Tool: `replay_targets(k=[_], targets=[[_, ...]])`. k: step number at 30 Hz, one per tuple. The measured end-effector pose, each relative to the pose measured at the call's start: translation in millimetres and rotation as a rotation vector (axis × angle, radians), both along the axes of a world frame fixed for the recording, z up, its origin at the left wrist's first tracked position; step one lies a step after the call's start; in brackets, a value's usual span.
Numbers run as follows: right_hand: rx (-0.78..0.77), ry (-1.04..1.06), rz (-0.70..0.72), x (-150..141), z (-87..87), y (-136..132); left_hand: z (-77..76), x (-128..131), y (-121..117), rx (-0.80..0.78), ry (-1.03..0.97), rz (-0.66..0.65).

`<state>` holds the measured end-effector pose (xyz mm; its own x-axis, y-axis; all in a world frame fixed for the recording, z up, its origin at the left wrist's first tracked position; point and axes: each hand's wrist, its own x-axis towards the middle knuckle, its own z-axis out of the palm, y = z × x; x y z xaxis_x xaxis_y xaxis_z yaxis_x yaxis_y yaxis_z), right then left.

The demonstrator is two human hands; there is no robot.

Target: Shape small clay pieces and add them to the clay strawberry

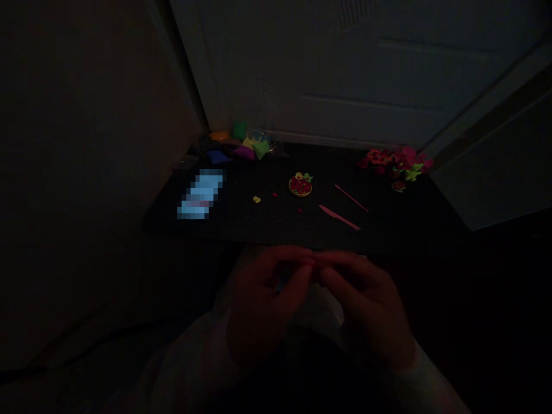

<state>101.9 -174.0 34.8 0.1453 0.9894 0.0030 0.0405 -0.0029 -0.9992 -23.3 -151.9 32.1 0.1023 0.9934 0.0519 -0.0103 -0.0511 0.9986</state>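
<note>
Just in front of the dark table's near edge, my left hand (263, 307) and my right hand (376, 313) meet at the fingertips. Both are closed in a pinch. A small reddish bit may be between the fingers, but the dim light hides what it is. Beyond them on the table sits a small round yellow clay dish (300, 194) filled with red pieces, with yellow and green bits at its back rim. Two small red bits (299, 210) and a yellow lump (256, 199) lie near it. A pink plastic knife (339, 218) and a thin pink stick tool (351, 198) rest to the right.
Several coloured packets, one of them purple (244, 152), are heaped at the back left. A lit, blurred-out phone screen (200, 194) lies at the left. Pink, orange and yellow-green shapes (407, 161) pile up at the back right. A pale panel (345, 75) rises behind the table (276, 230).
</note>
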Motion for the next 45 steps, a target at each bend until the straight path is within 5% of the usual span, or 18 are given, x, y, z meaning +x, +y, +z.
replay_targets(k=[6,14,21,32,45], targets=[[0.03,-0.121,-0.059,-1,-5.2,0,0.2,0,0,0.085,0.034,-0.025],[0.077,-0.179,-0.127,-3,-4.7,2,-0.9,2,3,-0.021,-0.115,-0.047],[0.269,-0.356,-0.242,-12,-14.3,1,-6.6,11,6,-0.031,-0.151,0.093],[0.288,-0.44,-0.392,-16,-26.1,10,-14.9,15,9,0.027,-0.062,0.129],[0.398,-0.655,-0.344,-18,-27.9,11,-18.9,15,13,0.003,-0.024,0.16]])
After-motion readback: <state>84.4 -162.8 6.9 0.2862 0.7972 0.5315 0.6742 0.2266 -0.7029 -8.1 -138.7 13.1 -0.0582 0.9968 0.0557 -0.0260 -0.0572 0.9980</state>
